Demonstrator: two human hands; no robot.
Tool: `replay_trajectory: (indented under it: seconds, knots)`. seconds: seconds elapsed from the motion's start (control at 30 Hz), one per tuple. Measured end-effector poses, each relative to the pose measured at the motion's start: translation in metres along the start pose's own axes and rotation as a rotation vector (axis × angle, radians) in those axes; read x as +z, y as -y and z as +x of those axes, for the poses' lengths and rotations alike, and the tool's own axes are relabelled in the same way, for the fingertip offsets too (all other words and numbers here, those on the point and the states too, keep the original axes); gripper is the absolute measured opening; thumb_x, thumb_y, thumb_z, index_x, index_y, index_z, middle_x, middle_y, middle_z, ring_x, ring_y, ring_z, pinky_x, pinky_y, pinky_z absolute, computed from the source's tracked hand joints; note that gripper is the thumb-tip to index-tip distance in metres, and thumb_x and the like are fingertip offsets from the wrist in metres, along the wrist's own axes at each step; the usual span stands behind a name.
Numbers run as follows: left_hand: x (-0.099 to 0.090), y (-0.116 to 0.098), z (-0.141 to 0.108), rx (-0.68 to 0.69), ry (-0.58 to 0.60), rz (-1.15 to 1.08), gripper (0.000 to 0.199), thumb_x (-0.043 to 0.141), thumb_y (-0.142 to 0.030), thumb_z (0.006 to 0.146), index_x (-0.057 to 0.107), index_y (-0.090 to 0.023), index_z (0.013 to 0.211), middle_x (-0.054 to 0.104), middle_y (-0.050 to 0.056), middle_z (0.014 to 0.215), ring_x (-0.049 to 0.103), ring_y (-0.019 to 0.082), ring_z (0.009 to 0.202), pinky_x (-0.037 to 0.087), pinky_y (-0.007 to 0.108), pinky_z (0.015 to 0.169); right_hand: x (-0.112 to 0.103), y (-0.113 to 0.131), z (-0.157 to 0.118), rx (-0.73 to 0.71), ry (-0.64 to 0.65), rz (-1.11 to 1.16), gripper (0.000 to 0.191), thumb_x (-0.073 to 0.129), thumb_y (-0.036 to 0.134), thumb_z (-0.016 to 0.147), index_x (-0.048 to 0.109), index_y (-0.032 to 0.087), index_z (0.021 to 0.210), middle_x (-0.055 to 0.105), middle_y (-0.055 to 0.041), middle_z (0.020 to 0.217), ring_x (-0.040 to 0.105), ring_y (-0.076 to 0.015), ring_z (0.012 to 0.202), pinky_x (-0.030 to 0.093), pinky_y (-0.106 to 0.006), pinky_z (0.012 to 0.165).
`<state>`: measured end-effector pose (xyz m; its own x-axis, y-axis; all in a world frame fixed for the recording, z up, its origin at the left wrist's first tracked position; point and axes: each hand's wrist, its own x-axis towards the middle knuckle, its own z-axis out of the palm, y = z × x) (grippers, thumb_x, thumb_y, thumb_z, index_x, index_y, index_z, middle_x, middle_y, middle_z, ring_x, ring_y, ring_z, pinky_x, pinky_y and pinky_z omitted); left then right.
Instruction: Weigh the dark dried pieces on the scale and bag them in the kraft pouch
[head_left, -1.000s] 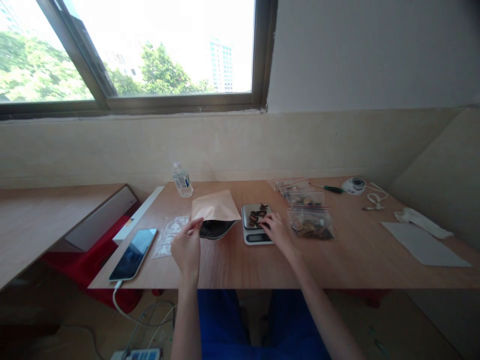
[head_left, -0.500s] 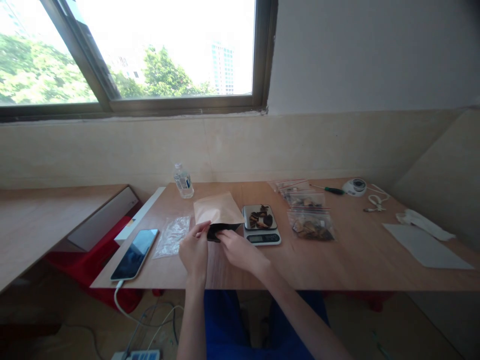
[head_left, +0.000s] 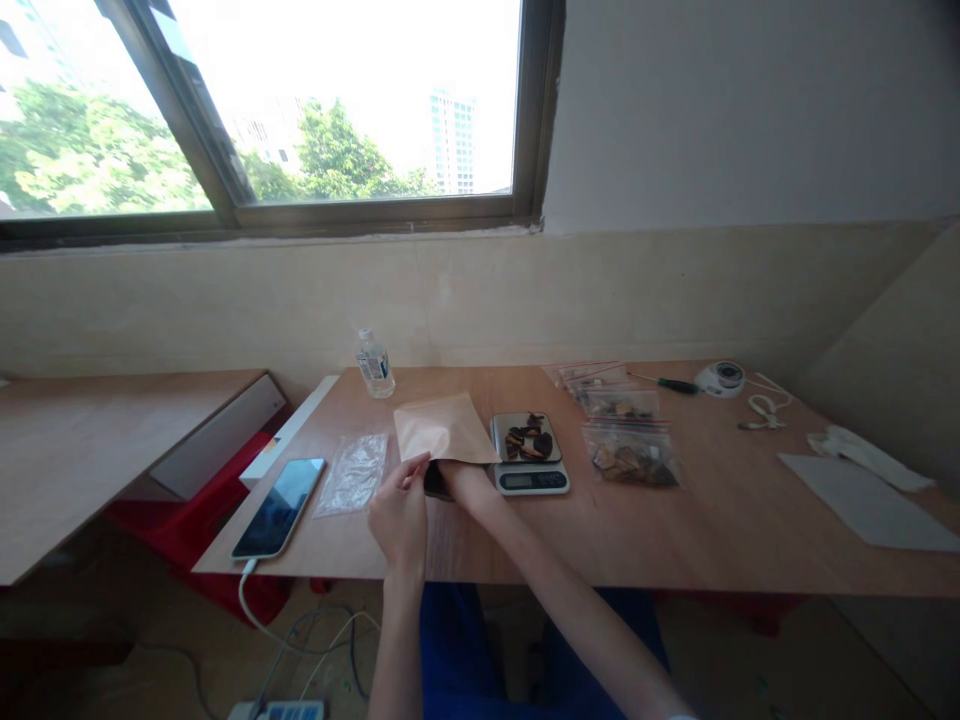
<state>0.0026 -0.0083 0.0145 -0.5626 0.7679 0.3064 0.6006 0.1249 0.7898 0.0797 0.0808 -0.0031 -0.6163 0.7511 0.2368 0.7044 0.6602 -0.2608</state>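
Note:
A brown paper bag (head_left: pixel 442 425) lies on the table with its dark mouth facing me. My left hand (head_left: pixel 401 500) pinches the left corner of its opening. Inside the bag is my right hand (head_left: pixel 463 483), pushed in past the fingers, which the paper hides. Just right of the bag, a small digital scale (head_left: pixel 534 478) carries several dark dried slices (head_left: pixel 530 440) on its steel plate. A flat clear plastic bag (head_left: pixel 352 475) rests to the left of my left hand.
Zip bags of dried slices (head_left: pixel 631 458) lie right of the scale. Behind them are a green-handled screwdriver (head_left: pixel 677 386) and a white dome camera (head_left: pixel 721 378). A water bottle (head_left: pixel 375 365) stands at the back. A phone (head_left: pixel 279 508) with a charging cable sits near the front left edge.
My right hand has slid deeper into the paper bag, so its fingers are now out of sight. My left hand keeps its pinch on the bag's edge. The view has shifted slightly.

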Motion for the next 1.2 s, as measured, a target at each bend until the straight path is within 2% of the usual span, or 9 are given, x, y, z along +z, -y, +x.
replay_trajectory:
  seconds: [0.13,0.23,0.43,0.63,0.77,0.9,0.97,1.07,1.2]
  knots:
    - [0.001,0.0,0.001,-0.005,-0.013,0.018,0.021,0.054,-0.037,0.079,0.07,-0.032,0.091,0.072,-0.001,0.077,0.065,0.018,0.074,0.042,0.025,0.062,-0.001,0.001,-0.023,0.061,0.021,0.05,0.036,0.039,0.008,0.087,0.055,0.015,0.119,0.064,-0.0117,0.112,0.06,-0.0226,0.102,0.046,-0.03,0.09]
    - [0.001,-0.001,0.003,0.002,-0.01,0.005,0.02,0.055,-0.036,0.079,0.07,-0.032,0.091,0.072,-0.001,0.079,0.065,0.018,0.074,0.042,0.025,0.061,-0.001,0.002,-0.033,-0.002,-0.01,0.094,0.036,0.04,0.004,0.086,0.057,0.015,0.115,0.064,-0.0115,0.11,0.061,-0.0213,0.1,0.048,-0.03,0.087]
    - [0.0,-0.003,0.013,0.002,-0.034,0.016,0.02,0.055,-0.036,0.079,0.071,-0.032,0.089,0.072,-0.002,0.079,0.064,0.017,0.074,0.042,0.025,0.062,-0.004,-0.003,-0.047,-0.21,-0.196,0.107,0.035,0.042,0.005,0.086,0.055,0.012,0.118,0.06,-0.0109,0.116,0.054,-0.02,0.109,0.046,-0.033,0.094]
    - [0.0,0.001,0.027,0.038,-0.052,0.002,0.021,0.054,-0.037,0.078,0.071,-0.03,0.089,0.072,-0.001,0.082,0.065,0.018,0.073,0.042,0.025,0.063,-0.011,-0.008,-0.074,-0.328,-0.457,0.388,0.036,0.037,0.013,0.092,0.052,0.024,0.123,0.058,-0.0039,0.118,0.052,-0.0123,0.113,0.045,-0.03,0.098]
    - [0.0,0.007,0.035,0.069,-0.076,0.015,0.023,0.052,-0.038,0.079,0.071,-0.029,0.09,0.072,0.0,0.084,0.065,0.018,0.074,0.042,0.026,0.063,-0.012,-0.019,-0.079,-0.129,-0.747,0.627,0.027,0.048,0.017,0.088,0.062,0.026,0.109,0.065,-0.003,0.107,0.059,-0.014,0.102,0.048,-0.03,0.091]
    - [0.0,0.011,0.037,0.067,-0.091,0.026,0.023,0.053,-0.039,0.078,0.071,-0.03,0.09,0.072,-0.001,0.083,0.065,0.018,0.074,0.041,0.026,0.062,-0.016,-0.063,-0.067,0.212,-0.942,0.8,0.022,0.054,0.027,0.084,0.064,0.022,0.103,0.067,-0.0056,0.102,0.063,-0.0165,0.093,0.051,-0.031,0.084]
    - [0.001,0.011,0.035,0.071,-0.07,0.012,0.023,0.053,-0.039,0.078,0.071,-0.03,0.089,0.072,-0.001,0.083,0.065,0.018,0.075,0.041,0.026,0.063,-0.016,-0.092,-0.057,0.274,-0.882,0.832,0.025,0.055,0.03,0.083,0.065,0.02,0.103,0.067,-0.0072,0.106,0.063,-0.0175,0.095,0.05,-0.031,0.085]
    - [0.004,0.009,0.031,0.058,-0.029,0.014,0.022,0.052,-0.038,0.079,0.07,-0.031,0.089,0.072,-0.002,0.083,0.065,0.018,0.076,0.041,0.026,0.064,-0.015,-0.13,-0.041,0.268,-0.607,0.82,0.025,0.057,0.026,0.08,0.065,0.018,0.102,0.067,-0.008,0.105,0.064,-0.0177,0.093,0.05,-0.031,0.083]
    - [0.004,0.008,0.03,0.032,-0.008,0.04,0.022,0.052,-0.039,0.079,0.07,-0.032,0.089,0.072,-0.002,0.081,0.065,0.018,0.077,0.04,0.026,0.063,-0.014,-0.158,-0.026,0.218,-0.323,0.67,0.026,0.055,0.017,0.078,0.066,0.016,0.101,0.068,-0.0087,0.105,0.063,-0.0171,0.095,0.048,-0.031,0.085]
